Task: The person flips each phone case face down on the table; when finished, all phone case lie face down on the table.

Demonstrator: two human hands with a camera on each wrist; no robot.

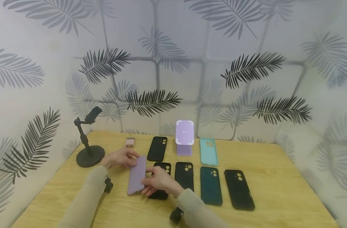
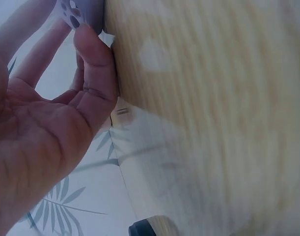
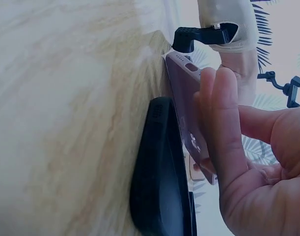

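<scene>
A lilac phone case (image 1: 137,179) is tilted at the left of a row of phone cases. My left hand (image 1: 120,157) pinches its far left corner, and in the left wrist view the thumb (image 2: 95,46) presses beside the camera holes. My right hand (image 1: 162,181) holds the right edge; in the right wrist view its fingers (image 3: 221,103) lie against the case near the slotted end. Beneath my right hand a black phone case (image 1: 160,194) lies partly hidden. In the right wrist view that black case stands close beside the lilac one.
Further black cases (image 1: 184,175), a dark teal case (image 1: 211,186) and a light turquoise case (image 1: 208,152) lie to the right. A lilac stand (image 1: 184,133) is behind them. A black phone holder (image 1: 90,156) and a pink charger plug (image 1: 130,142) are at the back left.
</scene>
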